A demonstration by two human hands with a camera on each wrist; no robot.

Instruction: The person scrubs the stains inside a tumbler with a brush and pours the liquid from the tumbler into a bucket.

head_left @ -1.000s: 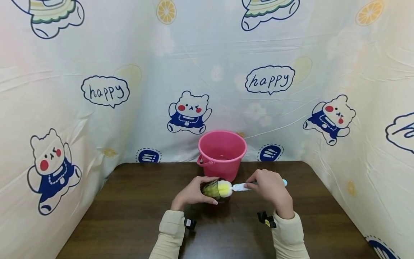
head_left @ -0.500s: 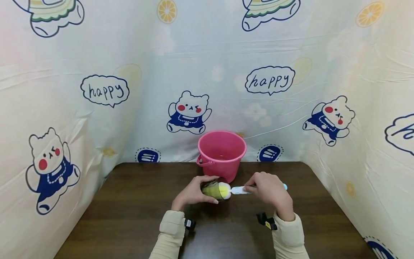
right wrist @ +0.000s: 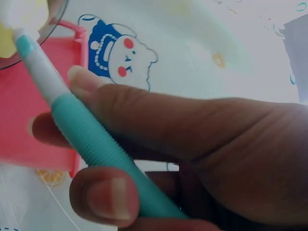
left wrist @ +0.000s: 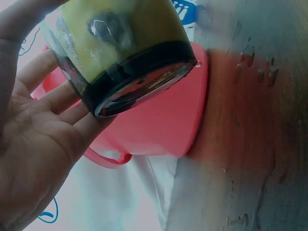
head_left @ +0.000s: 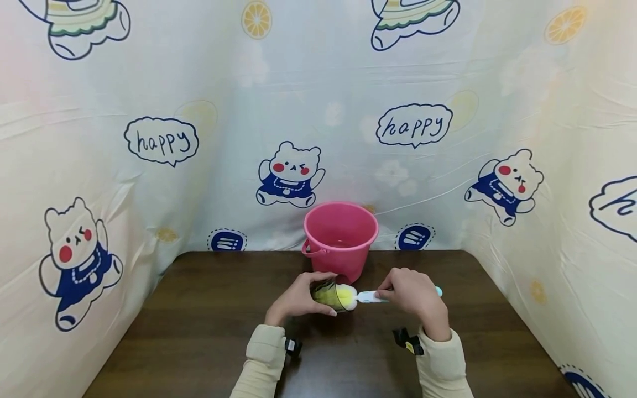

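Observation:
My left hand [head_left: 302, 297] grips a dark see-through glass [head_left: 323, 293] tipped on its side, its mouth facing right. The left wrist view shows the thick dark base of the glass [left wrist: 144, 72], raised off the table, with fingers curled along its side. A bottle brush [head_left: 367, 297] lies between the fingers and thumb of my right hand [head_left: 412, 296]. Its yellow and white sponge head [head_left: 346, 297] sits in the mouth of the glass, partly inside. Up close, the brush has a ribbed teal handle [right wrist: 91, 130].
Just behind the glass stands a pink bucket [head_left: 340, 254], its handle hanging at the left. Water drops [left wrist: 248, 57] dot the brown wooden table [head_left: 209, 309]. A printed cloth [head_left: 224, 166] hangs around the back and sides.
The sponge head has shifted slightly in the mouth of the glass, and the right hand has dipped a little with the brush. Both hands keep their holds; the bucket stays put.

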